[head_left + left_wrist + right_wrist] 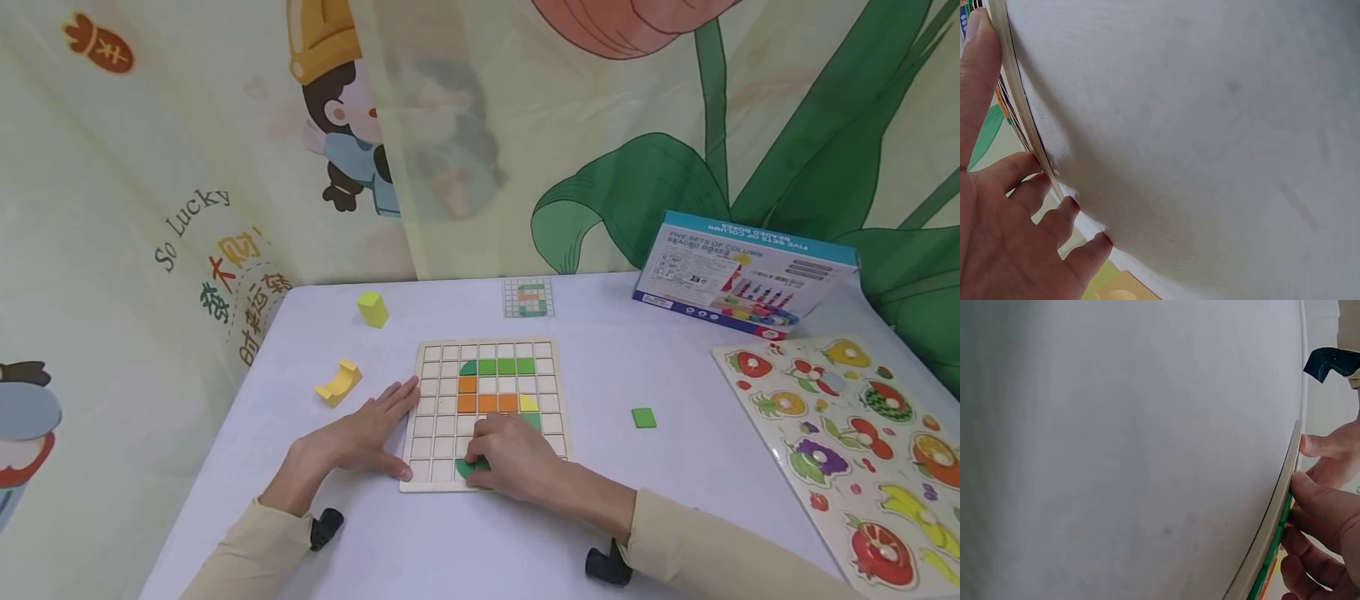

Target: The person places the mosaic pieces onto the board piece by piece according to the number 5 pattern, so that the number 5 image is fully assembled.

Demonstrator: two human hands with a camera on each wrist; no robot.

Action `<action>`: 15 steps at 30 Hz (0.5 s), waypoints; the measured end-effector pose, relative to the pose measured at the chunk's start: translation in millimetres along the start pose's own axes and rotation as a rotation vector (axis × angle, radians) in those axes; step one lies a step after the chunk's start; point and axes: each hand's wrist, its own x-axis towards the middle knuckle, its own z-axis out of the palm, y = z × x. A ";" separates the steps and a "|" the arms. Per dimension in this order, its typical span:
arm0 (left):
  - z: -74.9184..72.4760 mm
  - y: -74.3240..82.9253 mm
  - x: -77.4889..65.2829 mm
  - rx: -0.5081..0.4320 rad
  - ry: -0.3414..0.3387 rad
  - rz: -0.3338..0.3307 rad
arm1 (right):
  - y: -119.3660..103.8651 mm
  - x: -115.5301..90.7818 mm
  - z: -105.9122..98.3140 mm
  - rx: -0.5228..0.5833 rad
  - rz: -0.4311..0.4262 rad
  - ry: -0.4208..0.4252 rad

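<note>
A wooden grid board (pixel 433 447) lies on the table, with green, orange and yellow tiles in some of its squares. My left hand (pixel 365 433) rests along the board's left edge, fingers spread, thumb at the near corner; in the left wrist view the fingertips of this hand (pixel 1029 231) touch the board's rim. Over the near part of the board, my right hand (pixel 525 458) has its fingers curled and pinches a green tile (pixel 463 469) with a rounded corner in the bottom row. The right wrist view shows the thumb of that hand (pixel 1329 519) at the board's edge; the hand hides several squares.
A loose green square (pixel 643 417) lies right of the board. Left of it are a yellow arch block (pixel 339 384) and a yellow-green block (pixel 372 308). Behind stands a small pattern card (pixel 528 297). A cardboard box (pixel 742 275) and a fruit puzzle board (pixel 847 467) occupy the right side.
</note>
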 end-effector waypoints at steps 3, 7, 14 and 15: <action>0.1 0.3 -0.3 -0.004 0.001 -0.005 | 1.4 -0.5 -2.9 0.003 0.008 -0.021; 0.1 0.4 -0.5 0.000 0.004 -0.003 | 7.3 -3.0 -10.0 0.033 0.012 -0.029; 0.5 -0.8 -0.4 0.001 0.005 0.013 | 34.4 -14.5 -35.2 0.183 0.092 -0.058; 0.5 -0.8 -0.5 0.001 0.004 0.014 | 40.4 -17.4 -39.5 0.208 0.118 -0.072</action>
